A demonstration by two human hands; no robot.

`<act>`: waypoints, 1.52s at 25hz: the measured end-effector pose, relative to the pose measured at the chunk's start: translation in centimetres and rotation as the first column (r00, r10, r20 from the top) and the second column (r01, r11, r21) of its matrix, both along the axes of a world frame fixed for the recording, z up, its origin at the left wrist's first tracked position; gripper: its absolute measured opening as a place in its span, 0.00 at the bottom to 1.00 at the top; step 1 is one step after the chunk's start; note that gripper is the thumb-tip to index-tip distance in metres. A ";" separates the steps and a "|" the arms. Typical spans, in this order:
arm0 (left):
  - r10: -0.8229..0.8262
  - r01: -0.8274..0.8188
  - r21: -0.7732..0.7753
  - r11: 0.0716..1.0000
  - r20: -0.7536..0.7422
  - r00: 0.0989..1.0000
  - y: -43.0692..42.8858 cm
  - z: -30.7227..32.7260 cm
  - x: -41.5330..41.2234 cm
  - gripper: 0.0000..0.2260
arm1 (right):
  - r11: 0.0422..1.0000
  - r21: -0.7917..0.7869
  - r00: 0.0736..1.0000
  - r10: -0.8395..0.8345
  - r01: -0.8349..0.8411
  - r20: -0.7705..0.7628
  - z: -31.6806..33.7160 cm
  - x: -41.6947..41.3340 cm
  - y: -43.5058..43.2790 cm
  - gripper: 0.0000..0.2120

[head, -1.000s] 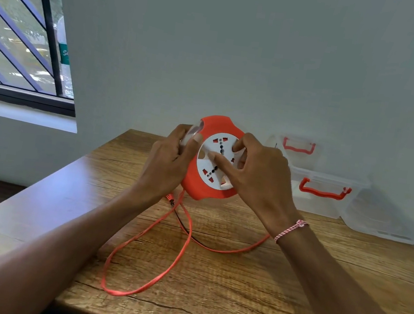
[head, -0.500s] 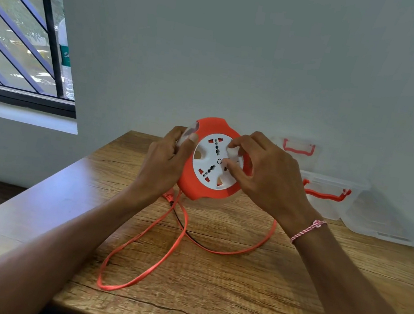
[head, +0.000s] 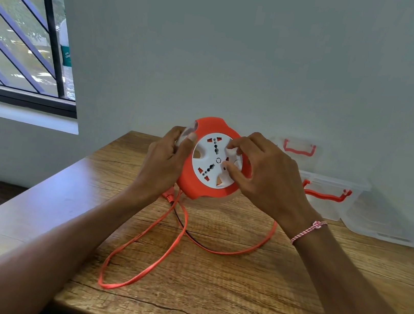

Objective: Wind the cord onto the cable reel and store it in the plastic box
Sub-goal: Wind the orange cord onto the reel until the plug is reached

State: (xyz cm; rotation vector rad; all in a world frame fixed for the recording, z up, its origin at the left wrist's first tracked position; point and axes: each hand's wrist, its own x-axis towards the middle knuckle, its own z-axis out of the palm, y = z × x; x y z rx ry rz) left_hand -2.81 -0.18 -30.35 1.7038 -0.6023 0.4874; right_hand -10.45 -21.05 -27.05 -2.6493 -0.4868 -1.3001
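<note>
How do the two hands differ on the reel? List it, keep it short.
1. The left hand grips the reel at its left edge, thumb laid on the orange rim. The right hand pinches at the white socket face with thumb and curled fingertips.
2. The right hand's wrist wears a braided band. The left hand's wrist is bare.
Shared: both hands are on the reel.

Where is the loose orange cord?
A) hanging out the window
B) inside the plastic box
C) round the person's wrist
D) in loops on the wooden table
D: the orange cord trails from the cable reel in loops across the wooden table.
</note>
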 end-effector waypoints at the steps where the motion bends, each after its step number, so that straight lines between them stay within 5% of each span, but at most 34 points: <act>1: -0.004 0.004 -0.001 1.000 -0.003 1.000 0.0 0.0 0.0 0.10 | 1.000 0.001 1.000 -0.002 0.002 -0.005 0.0 0.0 0.0 0.18; 5: -0.018 0.018 -0.018 1.000 -0.013 1.000 -0.1 0.0 0.0 0.10 | 1.000 -0.015 1.000 0.015 -0.016 -0.016 0.0 0.0 0.0 0.19; 9: -0.039 0.039 -0.019 0.999 -0.008 0.999 0.0 0.1 -0.1 0.10 | 0.902 -0.432 0.999 -0.037 0.021 -0.028 0.4 -0.3 0.0 0.23; 11: -0.036 0.036 -0.009 0.999 0.010 0.999 0.0 0.2 -0.2 0.11 | 0.855 -0.512 0.997 -0.078 0.078 0.022 0.6 -0.5 0.3 0.27; 13: -0.006 0.006 0.004 1.000 0.057 0.998 -0.2 0.2 -0.4 0.15 | 0.911 -0.403 0.996 -0.074 0.087 0.048 0.5 -0.8 1.2 0.27; 16: 0.035 -0.038 0.021 0.999 0.137 0.990 -0.5 0.0 -0.5 0.21 | 0.991 -0.024 0.991 -0.132 0.132 -0.005 0.1 -0.6 2.9 0.31; 19: 0.048 -0.058 0.052 0.997 0.182 0.982 -0.5 -0.3 -0.3 0.21 | 0.881 0.438 0.973 -0.095 0.181 -0.212 -0.3 0.1 3.9 0.27; 21: 0.035 -0.045 0.055 0.997 0.157 0.987 -0.6 -0.4 -0.2 0.22 | 0.899 0.398 0.976 -0.117 0.183 -0.183 -0.2 0.1 3.4 0.25; 24: 0.040 -0.043 0.025 0.999 0.111 0.993 -0.4 -0.1 0.2 0.22 | 0.995 0.082 0.997 -0.047 0.051 -0.058 0.7 -0.6 1.6 0.21; 27: 0.045 -0.045 -0.012 0.999 0.097 0.994 0.2 0.2 0.5 0.17 | 0.961 -0.275 0.993 0.000 -0.032 -0.116 0.9 -0.8 0.3 0.21; 29: 0.027 -0.025 -0.020 0.999 0.081 0.996 0.3 0.4 0.4 0.12 | 0.929 -0.370 0.997 -0.033 0.003 -0.076 0.9 -0.8 0.4 0.23; 35: -0.012 0.014 -0.011 1.000 0.108 0.994 -0.3 0.5 -0.6 0.11 | 0.925 -0.377 0.999 -0.039 0.048 0.033 0.8 -1.0 1.1 0.26; 38: 0.051 -0.059 0.034 0.998 0.200 0.978 -0.8 0.3 -1.1 0.15 | 0.990 -0.069 0.993 -0.119 0.119 0.004 0.0 -0.8 2.6 0.30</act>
